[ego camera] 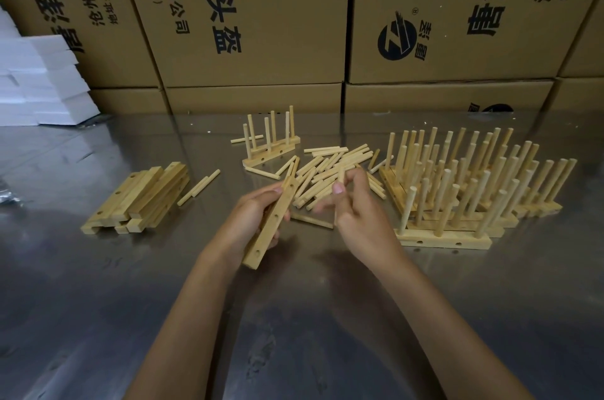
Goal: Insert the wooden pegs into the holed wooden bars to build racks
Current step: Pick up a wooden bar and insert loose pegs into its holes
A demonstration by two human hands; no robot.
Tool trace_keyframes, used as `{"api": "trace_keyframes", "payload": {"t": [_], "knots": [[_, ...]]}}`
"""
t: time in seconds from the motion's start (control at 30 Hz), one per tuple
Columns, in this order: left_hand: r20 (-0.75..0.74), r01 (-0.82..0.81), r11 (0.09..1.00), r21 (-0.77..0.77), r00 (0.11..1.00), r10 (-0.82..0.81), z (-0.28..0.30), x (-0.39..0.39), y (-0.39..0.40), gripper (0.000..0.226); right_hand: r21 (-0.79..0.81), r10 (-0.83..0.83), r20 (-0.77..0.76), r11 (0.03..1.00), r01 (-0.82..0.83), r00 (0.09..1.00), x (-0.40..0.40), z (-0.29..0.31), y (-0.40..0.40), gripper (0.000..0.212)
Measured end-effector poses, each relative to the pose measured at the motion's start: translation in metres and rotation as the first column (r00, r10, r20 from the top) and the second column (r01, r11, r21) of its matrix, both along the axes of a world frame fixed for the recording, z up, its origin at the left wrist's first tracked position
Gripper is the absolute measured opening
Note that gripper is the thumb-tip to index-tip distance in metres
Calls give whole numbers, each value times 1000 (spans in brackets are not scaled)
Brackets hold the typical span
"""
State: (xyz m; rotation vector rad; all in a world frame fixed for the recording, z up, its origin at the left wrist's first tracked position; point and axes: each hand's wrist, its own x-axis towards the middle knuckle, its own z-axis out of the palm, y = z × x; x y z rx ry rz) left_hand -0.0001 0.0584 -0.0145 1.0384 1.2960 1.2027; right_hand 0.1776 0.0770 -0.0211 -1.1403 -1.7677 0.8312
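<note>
Pegs [330,171] lie heaped mid-tabletop [98,301], under the right hand [356,203], whose curled fingers pinch 1 peg. Left hand [251,220] has its grip clamped on a holed bar [273,220], tilted above the tabletop. Spare bars [137,197] sit left, finished racks [474,184] right.

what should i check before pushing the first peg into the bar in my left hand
1. Bar held firm: ok, the left hand grips it mid-length, tilted, above the table.
2. Holes facing you: ok, holes show along the upper face.
3. Bar free of pegs: ok, none inserted yet.
4. Peg in the right hand: cannot tell; its fingers curl over the loose peg pile, grip unclear.
5. Peg supply: ok, plenty of loose pegs.
6. Spare bars: ok, a stack lies on the left.
</note>
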Motion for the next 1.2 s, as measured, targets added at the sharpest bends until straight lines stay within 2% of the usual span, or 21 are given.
{"api": "trace_keyframes", "payload": {"t": [0.13,0.23,0.3,0.5,0.67,0.93,1.2], "knots": [[1,89,996,-29,996,-89,-1,2,1,30,126,-26,-220,991,55,975,0,7,-1,8],[-37,125,991,-54,991,-127,-3,4,2,30,-6,-49,-429,999,51,902,0,8,-1,7],[-42,129,989,-66,990,-132,-4,5,1,30,-44,-37,-488,999,18,872,-1,6,-1,8],[-29,132,989,-65,990,-135,-6,4,3,29,15,-35,-452,999,48,892,-6,0,0,16],[-27,120,991,-57,992,-121,-9,2,3,28,127,-56,-220,988,86,974,-5,-5,1,12],[17,91,994,-65,996,-90,-15,11,5,29,188,-138,-237,965,185,962,-11,-17,0,6],[-14,66,995,-74,998,-67,-15,14,3,29,137,-192,-297,961,240,935,-18,-26,-3,5]]}}
